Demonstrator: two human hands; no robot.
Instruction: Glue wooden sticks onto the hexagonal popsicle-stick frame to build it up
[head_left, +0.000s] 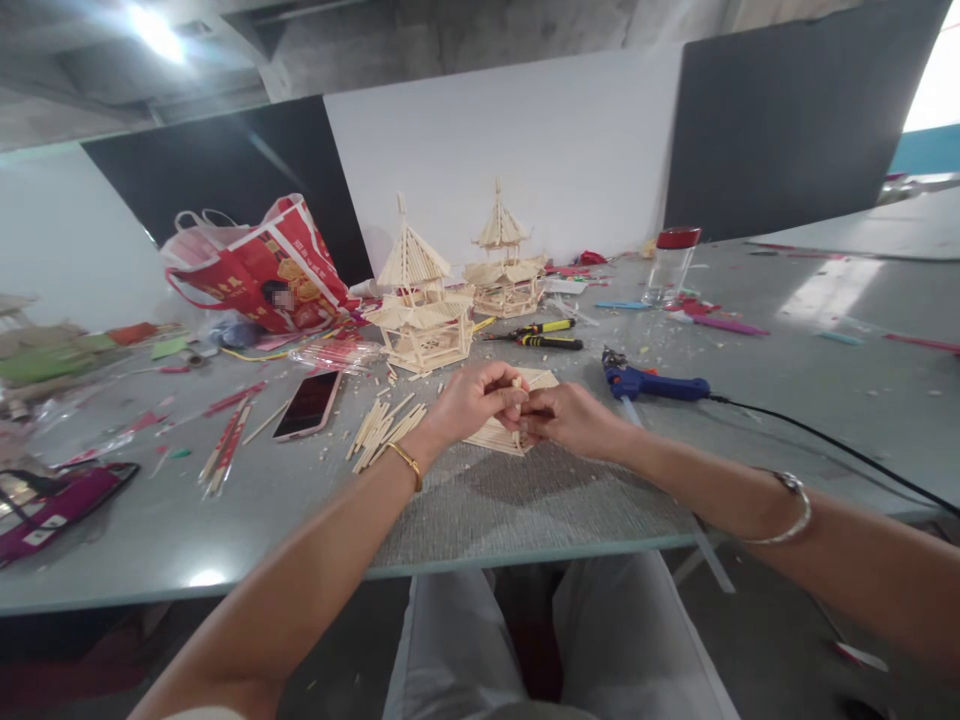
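L hand point(472, 402) & R hand point(574, 418): bare; forearms point(319, 560) likewise. L wrist: slim gold-col. bracelet point(406, 465), fine detail too small to ID. R forearm: silver-col. bangle point(803, 510), larger dia., shiny, w/ darker section at upper edge. Pale sleeve point(202, 714), L arm, only edge visible at btm. Trousers point(637, 620): lt. grey, plain, loose cut, some creasing.

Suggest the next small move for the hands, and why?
I'd probably ease the short stick down against the stick panel: left hand and right hand meet around it, with the panel beneath their fingers. Fingers hide whether it already touches.
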